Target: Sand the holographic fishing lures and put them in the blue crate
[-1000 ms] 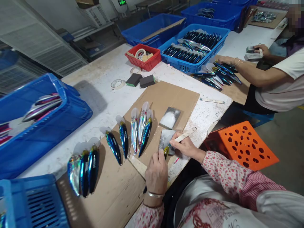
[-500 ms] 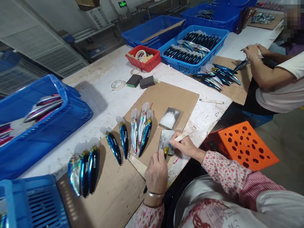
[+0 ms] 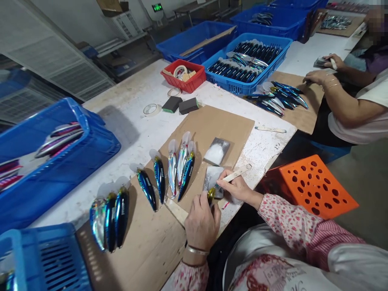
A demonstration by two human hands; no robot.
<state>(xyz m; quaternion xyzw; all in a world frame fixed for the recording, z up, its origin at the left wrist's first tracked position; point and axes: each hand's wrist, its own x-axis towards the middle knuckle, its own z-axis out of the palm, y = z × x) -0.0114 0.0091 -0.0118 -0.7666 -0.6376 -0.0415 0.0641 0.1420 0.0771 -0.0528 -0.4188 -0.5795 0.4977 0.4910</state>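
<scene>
My left hand (image 3: 201, 222) is closed around a fishing lure, most of which it hides. The yellow head (image 3: 211, 195) of this lure shows beyond the fingers, with its clear lip over a powdery grey sanding block (image 3: 210, 180). In my right hand (image 3: 235, 186) is a flat pale stick (image 3: 239, 171), pinched near its lower end, close to the lip. Behind that block lies a second block (image 3: 217, 150) covered with white powder. To the left, several blue and silver lures (image 3: 159, 178) rest on the cardboard (image 3: 145, 246), and a further group (image 3: 117, 218) lies closer to me.
Blue crates (image 3: 100, 149) stand at the left. A red bin (image 3: 194, 83) with tape rolls and a blue basket (image 3: 242, 87) of lures are at the back. Dark sanding blocks (image 3: 188, 106) lie nearby. At right are a co-worker's arm (image 3: 342, 97) and an orange perforated stool (image 3: 318, 188).
My left hand has shifted slightly and its thumb now shows apart on the right side. My right hand stays by the lip with the stick. The co-worker's hands have moved apart.
</scene>
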